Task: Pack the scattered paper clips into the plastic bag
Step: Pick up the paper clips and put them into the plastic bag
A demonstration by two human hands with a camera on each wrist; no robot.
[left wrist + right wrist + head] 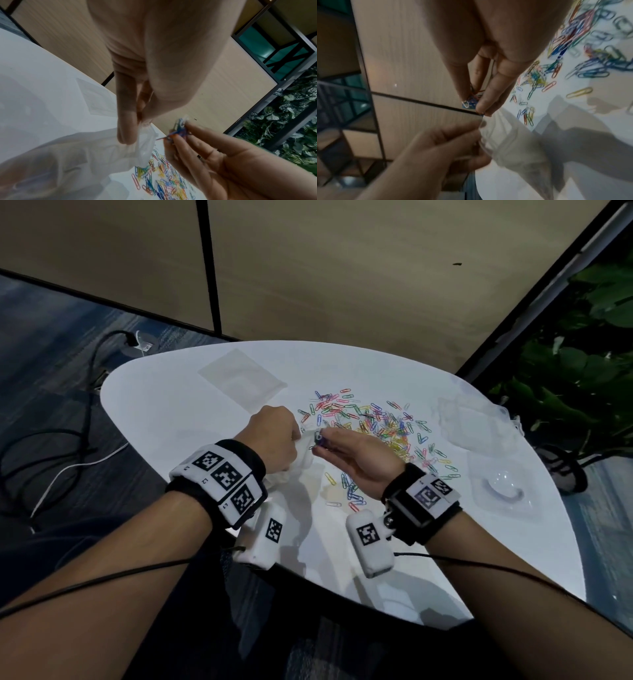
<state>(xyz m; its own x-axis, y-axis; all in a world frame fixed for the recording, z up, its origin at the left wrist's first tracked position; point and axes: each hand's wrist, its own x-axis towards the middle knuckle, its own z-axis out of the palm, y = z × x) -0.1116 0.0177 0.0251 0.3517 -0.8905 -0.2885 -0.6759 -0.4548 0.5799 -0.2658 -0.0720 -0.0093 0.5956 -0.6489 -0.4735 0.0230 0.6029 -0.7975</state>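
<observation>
Coloured paper clips (373, 426) lie scattered across the middle and right of the white table (178, 419). My left hand (274, 436) pinches the rim of a clear plastic bag (301, 460), which hangs crumpled below it. In the left wrist view the bag (85, 159) spreads under my left hand (135, 117). My right hand (339, 443) pinches a small bunch of clips (318, 438) right at the bag's mouth. The bunch (178, 129) is mostly blue, and the right wrist view shows the same bunch (471, 103) just above the bag's rim (489, 128).
A flat clear bag (241, 376) lies at the table's far left. Crumpled plastic wrap (476, 419) and a clear moulded tray (500, 487) sit on the right side. Cables (68, 440) run over the floor on the left, and plants (582, 354) stand behind the table's right edge.
</observation>
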